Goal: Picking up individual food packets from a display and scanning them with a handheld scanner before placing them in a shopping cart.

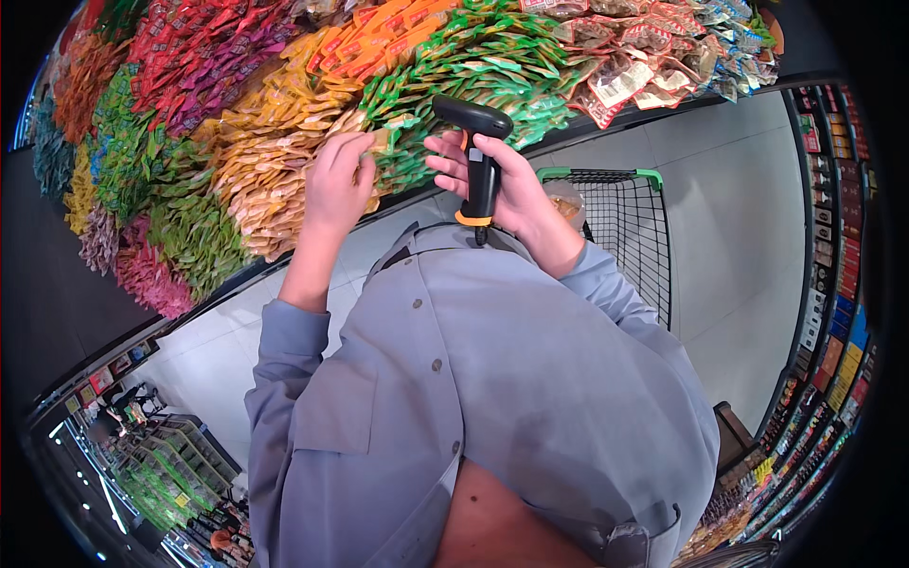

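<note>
My right hand (522,186) is wrapped around the handle of a black handheld barcode scanner (483,177). Its head points up and to the left, and an orange band rings the base of the handle. To the left, my left hand (339,174) pinches a small green-and-yellow snack packet (388,140) between thumb and fingers, just left of the scanner. Beneath and beyond both hands spreads a sloping heap of small packets, with green packets (469,78) behind the scanner and pale orange packets (273,177) beside my left hand.
A black wire shopping cart (628,213) with green corners stands to the right, a clear bag (566,202) at its near side. Stocked shelves (831,284) curve along the right. Pale floor tiles (738,213) lie between. The display's dark edge (398,206) runs under my hands.
</note>
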`<state>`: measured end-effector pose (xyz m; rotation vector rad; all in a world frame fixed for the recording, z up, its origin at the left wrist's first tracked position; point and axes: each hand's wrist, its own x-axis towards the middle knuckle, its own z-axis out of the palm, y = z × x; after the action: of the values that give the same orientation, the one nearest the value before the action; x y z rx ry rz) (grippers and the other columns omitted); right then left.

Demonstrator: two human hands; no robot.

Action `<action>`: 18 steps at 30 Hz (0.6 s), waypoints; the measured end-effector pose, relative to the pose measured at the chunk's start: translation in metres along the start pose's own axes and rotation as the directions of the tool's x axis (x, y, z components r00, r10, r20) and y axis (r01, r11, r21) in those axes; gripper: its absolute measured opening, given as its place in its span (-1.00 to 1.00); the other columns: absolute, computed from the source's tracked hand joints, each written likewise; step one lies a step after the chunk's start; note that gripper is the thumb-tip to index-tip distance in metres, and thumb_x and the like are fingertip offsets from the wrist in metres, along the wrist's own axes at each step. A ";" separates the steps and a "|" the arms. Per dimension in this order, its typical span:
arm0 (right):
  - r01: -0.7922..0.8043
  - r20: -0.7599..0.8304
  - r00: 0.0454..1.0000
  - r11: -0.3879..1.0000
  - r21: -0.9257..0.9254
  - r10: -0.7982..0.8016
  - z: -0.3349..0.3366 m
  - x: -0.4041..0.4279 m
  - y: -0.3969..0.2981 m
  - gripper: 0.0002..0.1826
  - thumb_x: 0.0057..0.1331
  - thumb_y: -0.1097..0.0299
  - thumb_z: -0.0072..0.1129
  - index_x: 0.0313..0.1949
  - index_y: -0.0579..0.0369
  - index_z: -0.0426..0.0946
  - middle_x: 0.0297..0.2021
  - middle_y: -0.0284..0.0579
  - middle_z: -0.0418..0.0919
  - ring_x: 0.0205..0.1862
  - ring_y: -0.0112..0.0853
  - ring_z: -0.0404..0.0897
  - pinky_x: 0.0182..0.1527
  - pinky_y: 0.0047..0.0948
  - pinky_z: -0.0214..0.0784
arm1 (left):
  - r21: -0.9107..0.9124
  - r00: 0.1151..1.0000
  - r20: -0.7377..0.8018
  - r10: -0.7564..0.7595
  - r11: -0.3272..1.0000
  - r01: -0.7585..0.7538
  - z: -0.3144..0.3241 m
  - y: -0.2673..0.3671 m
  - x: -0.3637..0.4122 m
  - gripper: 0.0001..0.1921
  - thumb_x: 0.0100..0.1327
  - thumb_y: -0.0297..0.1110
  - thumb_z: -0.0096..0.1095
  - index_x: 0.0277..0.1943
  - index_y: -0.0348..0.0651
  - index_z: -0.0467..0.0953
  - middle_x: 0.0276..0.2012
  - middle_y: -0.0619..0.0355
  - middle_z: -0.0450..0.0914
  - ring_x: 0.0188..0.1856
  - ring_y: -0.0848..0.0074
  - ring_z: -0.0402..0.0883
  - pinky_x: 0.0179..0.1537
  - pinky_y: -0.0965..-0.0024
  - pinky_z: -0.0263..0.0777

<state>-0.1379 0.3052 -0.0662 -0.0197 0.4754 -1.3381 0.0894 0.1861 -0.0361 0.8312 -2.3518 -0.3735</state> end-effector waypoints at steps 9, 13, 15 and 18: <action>-0.011 0.067 0.998 0.990 -0.137 0.021 0.014 0.034 -0.011 -0.50 0.47 0.20 0.15 0.29 0.18 0.40 0.20 0.06 0.51 0.18 -0.10 0.61 0.10 -0.11 0.59 | 0.077 0.998 0.019 0.053 0.996 -0.054 -0.001 0.009 0.002 -0.64 0.10 -0.62 0.37 0.01 -0.23 0.63 -0.06 0.01 0.65 -0.05 0.14 0.67 -0.03 0.20 0.57; -0.008 0.083 0.996 0.979 -0.203 0.025 0.017 0.043 -0.016 -0.44 0.45 0.20 0.18 0.34 0.18 0.33 0.20 0.05 0.50 0.12 -0.14 0.64 -0.01 -0.22 0.63 | 0.030 0.993 0.094 -0.073 0.997 0.070 0.010 0.004 -0.004 -0.67 0.15 -0.60 0.37 0.01 -0.24 0.63 -0.04 0.01 0.66 -0.05 0.13 0.67 -0.01 0.20 0.56; -0.005 0.087 0.996 0.966 -0.258 0.028 0.017 0.045 -0.020 -0.43 0.44 0.20 0.19 0.34 0.20 0.33 0.20 0.04 0.50 0.07 -0.17 0.66 -0.03 -0.24 0.63 | 0.037 0.993 0.090 -0.079 0.996 0.076 0.016 0.001 -0.003 -0.69 0.17 -0.59 0.36 0.01 -0.24 0.63 -0.06 0.01 0.66 -0.05 0.14 0.68 -0.02 0.20 0.56; 0.000 0.088 0.996 0.941 -0.339 0.032 0.014 0.046 -0.028 -0.41 0.43 0.20 0.20 0.34 0.23 0.32 0.19 0.04 0.50 -0.03 -0.24 0.69 -0.07 -0.27 0.64 | 0.085 0.996 0.084 -0.018 0.996 0.010 0.022 -0.002 0.007 -0.72 0.17 -0.56 0.35 -0.04 -0.20 0.63 -0.11 0.06 0.66 -0.08 0.17 0.65 -0.03 0.17 0.53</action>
<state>-0.1522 0.2521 -0.0606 -0.3614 0.6216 -1.2201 0.0721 0.1811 -0.0513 0.8878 -2.4564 -0.3224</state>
